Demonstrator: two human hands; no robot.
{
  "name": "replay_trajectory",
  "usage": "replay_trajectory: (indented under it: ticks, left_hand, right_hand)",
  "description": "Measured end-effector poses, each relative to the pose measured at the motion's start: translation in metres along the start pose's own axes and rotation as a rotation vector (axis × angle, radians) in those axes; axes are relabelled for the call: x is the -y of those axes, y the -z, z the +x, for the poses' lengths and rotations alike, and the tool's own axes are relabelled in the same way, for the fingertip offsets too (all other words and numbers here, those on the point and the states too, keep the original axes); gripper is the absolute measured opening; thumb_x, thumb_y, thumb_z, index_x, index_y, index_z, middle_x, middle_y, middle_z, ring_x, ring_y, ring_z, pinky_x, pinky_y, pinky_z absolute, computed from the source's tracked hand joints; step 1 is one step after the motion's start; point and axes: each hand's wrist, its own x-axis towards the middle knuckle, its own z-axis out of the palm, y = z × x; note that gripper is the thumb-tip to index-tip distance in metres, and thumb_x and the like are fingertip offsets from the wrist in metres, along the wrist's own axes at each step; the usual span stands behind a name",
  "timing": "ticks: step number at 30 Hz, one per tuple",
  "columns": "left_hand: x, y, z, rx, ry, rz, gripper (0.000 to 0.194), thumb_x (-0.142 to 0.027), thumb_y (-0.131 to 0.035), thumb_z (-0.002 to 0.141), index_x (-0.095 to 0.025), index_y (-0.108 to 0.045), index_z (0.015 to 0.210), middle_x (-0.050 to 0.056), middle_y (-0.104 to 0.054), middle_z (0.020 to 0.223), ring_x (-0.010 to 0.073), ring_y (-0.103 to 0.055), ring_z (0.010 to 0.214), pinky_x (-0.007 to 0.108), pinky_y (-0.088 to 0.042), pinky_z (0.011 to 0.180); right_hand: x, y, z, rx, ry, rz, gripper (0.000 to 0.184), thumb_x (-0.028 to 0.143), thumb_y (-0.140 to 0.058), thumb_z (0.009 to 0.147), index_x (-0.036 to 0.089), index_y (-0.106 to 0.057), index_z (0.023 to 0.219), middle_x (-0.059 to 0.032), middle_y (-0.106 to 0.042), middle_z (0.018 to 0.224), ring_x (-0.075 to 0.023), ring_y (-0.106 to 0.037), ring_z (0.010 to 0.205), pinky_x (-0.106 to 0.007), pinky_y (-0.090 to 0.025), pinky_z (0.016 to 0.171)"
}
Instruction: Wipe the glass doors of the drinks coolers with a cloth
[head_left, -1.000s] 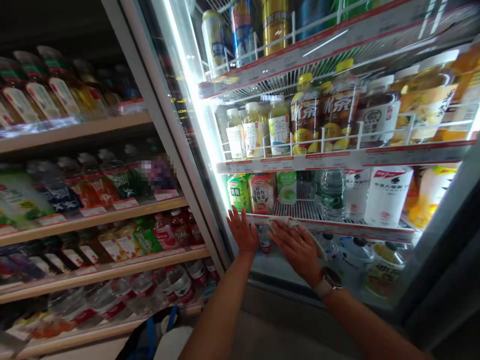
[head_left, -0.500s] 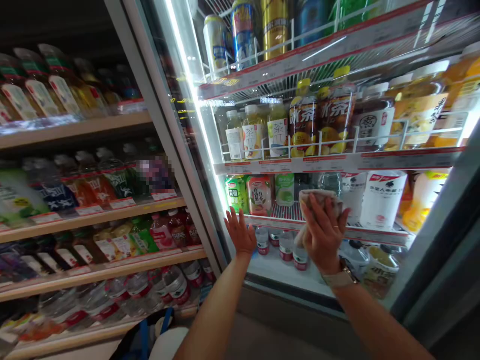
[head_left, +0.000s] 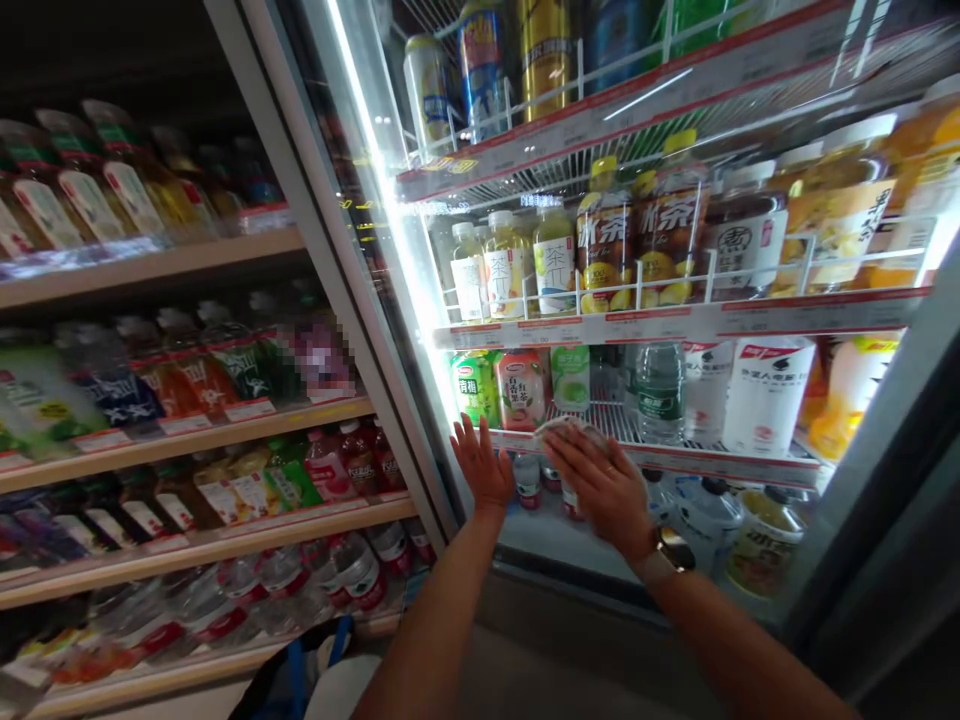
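Note:
Under my right hand (head_left: 600,485) a light, folded cloth (head_left: 583,428) is held by flat, close-set fingers at the front edge of a low wire shelf (head_left: 739,464). Most of the cloth is hidden by the hand. My left hand (head_left: 484,468) is raised with its fingers spread, holding nothing, by the left end of that shelf. A green bottle (head_left: 472,388) and a red-labelled bottle (head_left: 521,388) stand just above it; whether it touches anything I cannot tell. Right of the cloth stands a clear water bottle (head_left: 660,392) with a green label.
The lit cooler's upper shelves carry iced tea bottles (head_left: 604,240) and cans (head_left: 481,70). Small water bottles (head_left: 528,482) stand on its floor. A metal frame (head_left: 322,230) divides it from wooden shelves (head_left: 187,425) of drinks on the left. A dark door edge (head_left: 874,480) is at right.
My right hand has moved left and slightly down with the cloth, uncovering the green-labelled water bottle. The left hand has stayed in nearly the same place.

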Motion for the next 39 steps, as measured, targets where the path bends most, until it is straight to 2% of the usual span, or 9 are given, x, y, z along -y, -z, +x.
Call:
replay_trajectory:
  ticks: [3, 5, 9, 13, 17, 21, 26, 34, 39]
  left_hand:
    - [0.000, -0.001, -0.002, 0.005, 0.018, -0.014, 0.061, -0.040, -0.029, 0.098, -0.018, -0.018, 0.154, 0.014, -0.017, 0.161, 0.0263, -0.007, 0.150, 0.054, -0.011, 0.120]
    - [0.000, -0.001, -0.002, 0.016, 0.031, -0.008, 0.061, -0.041, -0.027, 0.098, -0.017, -0.019, 0.154, 0.015, -0.017, 0.161, 0.0263, -0.008, 0.150, 0.054, -0.012, 0.120]
    - [-0.002, 0.001, 0.001, 0.007, 0.009, 0.011, 0.061, -0.040, -0.027, 0.099, -0.018, -0.016, 0.154, 0.014, -0.014, 0.162, 0.0255, -0.006, 0.150, 0.053, -0.012, 0.120]
    - [-0.002, 0.002, 0.002, -0.007, -0.034, 0.027, 0.060, -0.034, -0.029, 0.098, -0.020, -0.013, 0.155, 0.013, -0.010, 0.163, 0.0266, -0.004, 0.150, 0.054, -0.013, 0.120]
    - [-0.001, 0.001, 0.001, 0.000, -0.019, 0.025, 0.060, -0.036, -0.028, 0.099, -0.020, -0.014, 0.155, 0.014, -0.011, 0.163, 0.0267, -0.005, 0.150, 0.054, -0.013, 0.120]
    - [-0.003, 0.002, 0.002, 0.003, -0.011, 0.010, 0.061, -0.037, -0.029, 0.099, -0.019, -0.014, 0.155, 0.013, -0.011, 0.163, 0.0259, -0.004, 0.150, 0.053, -0.011, 0.121]
    - [-0.006, 0.004, 0.005, -0.017, -0.048, 0.012, 0.060, -0.033, -0.028, 0.099, -0.019, -0.011, 0.155, 0.010, -0.005, 0.163, 0.0262, -0.003, 0.150, 0.052, -0.009, 0.121]
    - [-0.003, 0.002, 0.003, -0.030, -0.042, -0.007, 0.060, -0.033, -0.032, 0.098, -0.021, -0.015, 0.155, 0.012, -0.010, 0.162, 0.0284, -0.007, 0.150, 0.053, -0.011, 0.121]
    - [-0.004, 0.003, 0.004, -0.035, -0.057, -0.003, 0.060, -0.032, -0.031, 0.099, -0.020, -0.014, 0.155, 0.011, -0.007, 0.163, 0.0270, -0.005, 0.150, 0.051, -0.010, 0.121]
  right_hand:
    - [-0.014, 0.011, 0.015, -0.167, -0.203, -0.069, 0.059, 0.006, -0.039, 0.092, 0.027, -0.039, 0.147, -0.0027, -0.058, 0.138, -0.0208, -0.041, 0.139, -0.048, -0.015, 0.123]
    - [-0.013, 0.010, 0.015, -0.218, -0.255, -0.064, 0.059, 0.008, -0.039, 0.093, 0.029, -0.038, 0.148, -0.0034, -0.058, 0.138, -0.0229, -0.044, 0.137, -0.049, -0.019, 0.121]
    - [0.012, -0.011, -0.006, -0.052, -0.075, 0.078, 0.056, 0.005, -0.038, 0.094, 0.026, -0.040, 0.147, -0.0028, -0.062, 0.133, -0.0158, -0.059, 0.122, -0.038, -0.028, 0.119]
    - [0.034, -0.031, -0.031, 0.089, 0.143, 0.160, 0.053, 0.005, -0.035, 0.096, 0.025, -0.043, 0.145, -0.0013, -0.061, 0.135, -0.0118, -0.061, 0.116, -0.033, -0.038, 0.112]
    - [0.025, -0.025, -0.025, 0.099, 0.196, 0.119, 0.048, 0.007, -0.038, 0.096, 0.022, -0.047, 0.141, 0.0007, -0.059, 0.138, -0.0115, -0.057, 0.122, -0.032, -0.030, 0.118]
    - [0.001, -0.003, 0.003, -0.005, 0.014, 0.039, 0.052, 0.006, -0.039, 0.094, 0.023, -0.044, 0.144, -0.0018, -0.058, 0.138, -0.0144, -0.046, 0.135, -0.038, -0.017, 0.123]
    - [-0.007, 0.003, 0.016, -0.242, -0.238, -0.066, 0.059, 0.008, -0.042, 0.092, 0.027, -0.037, 0.148, -0.0049, -0.055, 0.141, -0.0210, -0.041, 0.139, -0.045, -0.024, 0.120]
    - [0.032, -0.031, -0.038, 0.058, 0.111, 0.058, 0.045, 0.007, -0.042, 0.095, 0.027, -0.056, 0.133, 0.0023, -0.059, 0.138, -0.0114, -0.055, 0.124, -0.033, -0.027, 0.118]
    - [0.021, -0.022, -0.032, 0.097, 0.194, 0.049, 0.041, 0.007, -0.040, 0.096, 0.021, -0.057, 0.132, 0.0012, -0.058, 0.139, -0.0120, -0.053, 0.128, -0.035, -0.018, 0.123]
